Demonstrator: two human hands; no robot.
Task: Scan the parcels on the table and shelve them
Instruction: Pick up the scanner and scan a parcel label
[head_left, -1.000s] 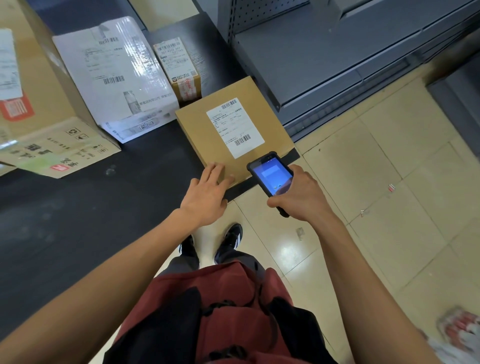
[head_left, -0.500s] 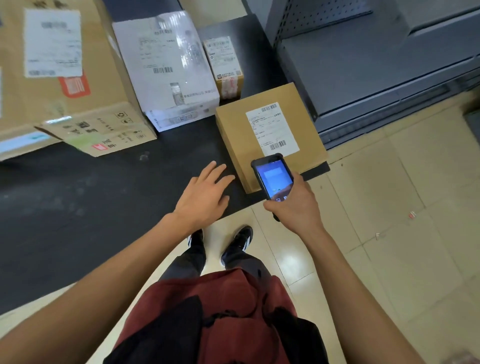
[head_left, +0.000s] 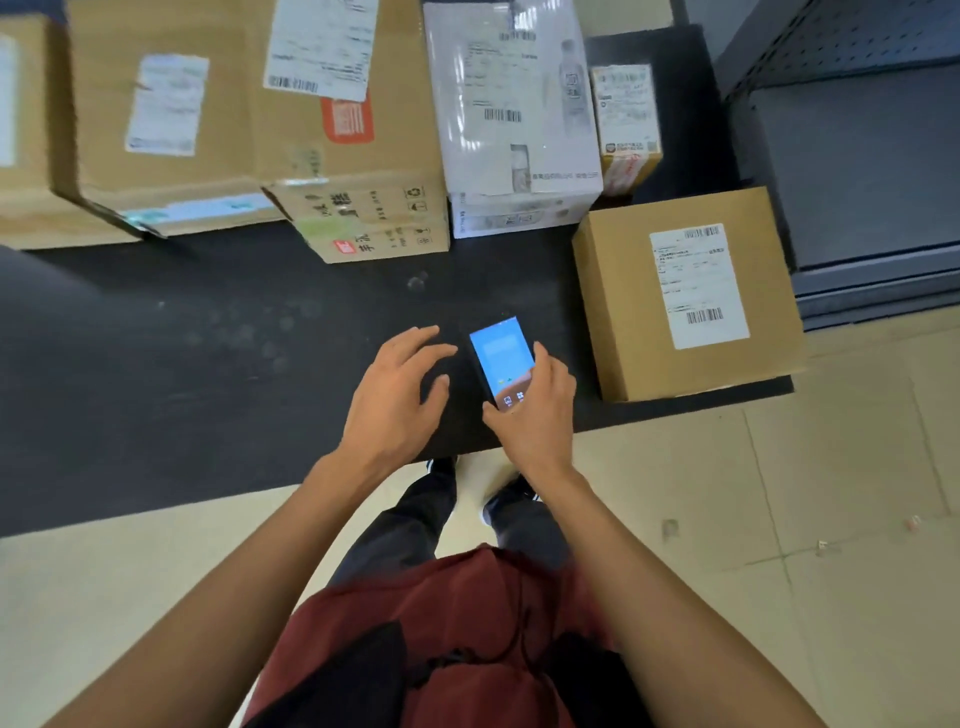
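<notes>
**Scanner held over the surface edge, parcels unshelved**

The right hand (head_left: 537, 410) has its grip around the lower end of the handheld scanner (head_left: 500, 361), screen lit. The left hand (head_left: 397, 397) hovers beside it, fingers spread wide, holding nothing. The square labelled box (head_left: 685, 293) sits to the right, at the corner of the black surface (head_left: 218, 353), apart from both hands; the white carton (head_left: 511, 119), small box (head_left: 626, 119) and large cartons (head_left: 234, 130) lie farther back. Likely risks: the barcode goes unread because the scanner points away from the label, and the corner box is knocked off the edge.
</notes>
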